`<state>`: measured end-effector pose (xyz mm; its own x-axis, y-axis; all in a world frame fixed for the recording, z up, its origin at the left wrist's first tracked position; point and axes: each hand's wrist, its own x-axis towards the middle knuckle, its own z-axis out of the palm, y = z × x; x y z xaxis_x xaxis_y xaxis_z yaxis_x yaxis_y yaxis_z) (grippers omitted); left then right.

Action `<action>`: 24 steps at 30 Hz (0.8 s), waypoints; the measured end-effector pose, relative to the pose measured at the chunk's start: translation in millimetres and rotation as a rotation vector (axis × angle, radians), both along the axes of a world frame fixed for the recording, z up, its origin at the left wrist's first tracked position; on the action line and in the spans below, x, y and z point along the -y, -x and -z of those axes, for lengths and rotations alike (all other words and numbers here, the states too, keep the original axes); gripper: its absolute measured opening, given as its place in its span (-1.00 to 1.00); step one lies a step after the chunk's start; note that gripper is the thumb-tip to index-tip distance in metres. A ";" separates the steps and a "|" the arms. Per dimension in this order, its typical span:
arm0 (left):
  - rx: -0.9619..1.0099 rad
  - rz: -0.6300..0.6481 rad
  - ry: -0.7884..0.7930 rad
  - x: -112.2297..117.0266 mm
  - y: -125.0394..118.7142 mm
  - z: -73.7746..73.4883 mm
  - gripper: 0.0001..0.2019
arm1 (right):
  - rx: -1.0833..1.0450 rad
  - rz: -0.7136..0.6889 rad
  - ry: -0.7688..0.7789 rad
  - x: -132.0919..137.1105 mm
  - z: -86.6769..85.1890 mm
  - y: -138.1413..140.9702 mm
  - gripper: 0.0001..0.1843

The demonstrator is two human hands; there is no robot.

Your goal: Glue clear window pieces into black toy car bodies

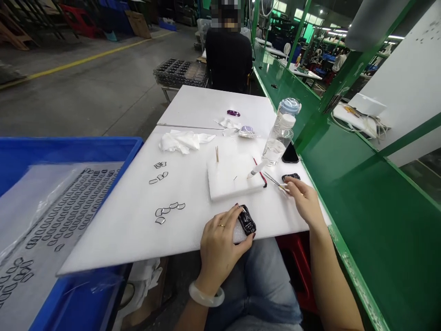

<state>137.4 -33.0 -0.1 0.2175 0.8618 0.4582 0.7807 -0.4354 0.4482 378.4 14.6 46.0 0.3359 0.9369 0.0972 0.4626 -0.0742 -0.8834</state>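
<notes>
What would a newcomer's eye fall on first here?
First, probably the glossy black car-shaped piece gripped in the left hand, near the edge of the white table. Next, the blue bin at the left, with rows of small dark-rimmed pieces inside. Then the right hand, holding tweezers beside a second black piece.
</notes>
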 end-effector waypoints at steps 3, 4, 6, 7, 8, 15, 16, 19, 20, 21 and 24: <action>-0.007 0.017 0.036 -2.0 -0.7 -1.8 -0.41 | 0.168 0.053 -0.124 -1.5 -7.5 -0.2 -0.64; -0.014 0.025 0.053 -2.6 -1.1 -2.5 -0.38 | 0.246 0.047 -0.125 -2.0 -8.0 -0.8 -0.65; -0.028 0.043 0.084 -2.6 -2.0 -3.7 -0.35 | 0.427 0.008 -0.101 -5.0 -5.0 -1.7 -0.66; -0.030 0.051 0.097 -1.9 -2.2 -4.3 -0.35 | 0.527 -0.025 -0.090 -7.3 -2.2 -1.9 -0.66; -0.021 0.059 0.107 -0.7 -1.9 -5.2 -0.35 | 0.628 -0.065 -0.084 -9.7 0.9 -2.0 -0.67; 0.337 0.200 0.184 -0.5 36.4 -21.3 -0.64 | 0.785 -0.011 -0.180 -19.2 1.4 -15.4 -0.69; 0.318 0.128 0.175 -4.6 48.0 -23.8 -0.73 | 0.706 0.020 -0.164 -19.9 -0.5 -18.7 -0.69; 0.114 -0.214 0.133 -22.3 83.9 -27.3 -0.77 | 0.536 0.059 -0.059 -19.6 -2.4 -24.0 -0.69; 0.063 -0.280 0.129 -28.8 93.7 -27.2 -0.76 | 0.530 0.062 -0.010 -18.5 -1.3 -24.4 -0.67; 0.028 -0.314 0.130 -34.9 101.7 -26.7 -0.77 | 0.538 0.056 0.041 -17.0 0.6 -24.8 -0.64; -0.002 -0.307 0.161 -47.6 113.6 -24.9 -0.80 | 0.512 0.053 0.078 -11.6 8.3 -31.3 -0.55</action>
<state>23.8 14.6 24.8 -0.0624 0.9485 0.3105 0.8652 -0.1036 0.4906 409.7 26.3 37.7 0.3111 0.9308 0.1919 0.8277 -0.1662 -0.5360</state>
